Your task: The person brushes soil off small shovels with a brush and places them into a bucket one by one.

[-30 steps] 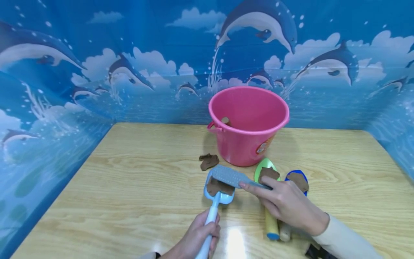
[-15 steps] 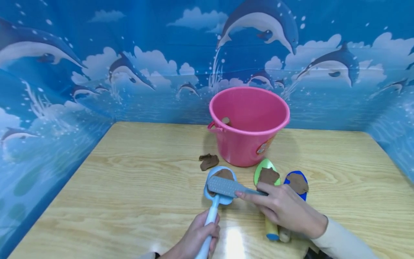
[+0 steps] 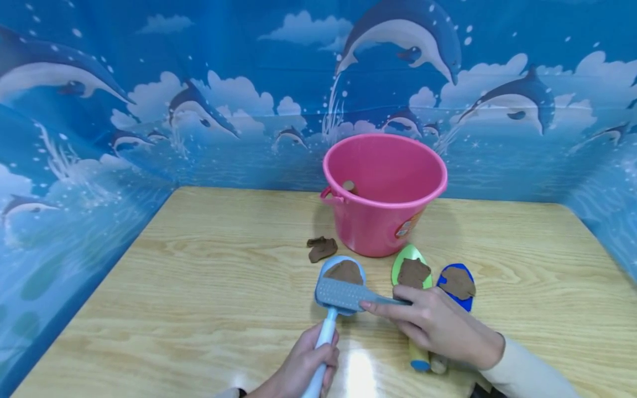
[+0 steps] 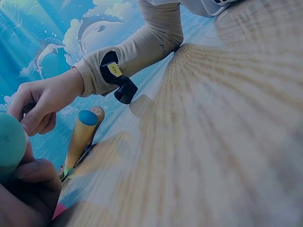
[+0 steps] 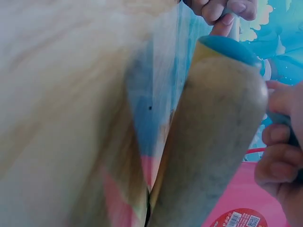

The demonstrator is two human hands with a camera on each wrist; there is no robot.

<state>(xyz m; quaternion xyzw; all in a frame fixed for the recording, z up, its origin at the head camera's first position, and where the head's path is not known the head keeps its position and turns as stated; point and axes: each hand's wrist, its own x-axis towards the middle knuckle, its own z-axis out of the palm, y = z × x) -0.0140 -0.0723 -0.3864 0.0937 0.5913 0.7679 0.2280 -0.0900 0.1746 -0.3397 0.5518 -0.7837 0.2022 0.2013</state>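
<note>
the scraper has slid down the scoop.

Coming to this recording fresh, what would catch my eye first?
The big pink bucket stands out first, at the back of the table before a dolphin backdrop. In front of it, the left hand grips a light blue shovel and the right hand holds a grey tool across it.

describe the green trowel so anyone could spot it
Find the pink bucket on the table. In front of it, partly hidden by the right hand, lies the green trowel, bearing brown clay. Unlike the dark blue trowel beside it, this one is green.
</note>
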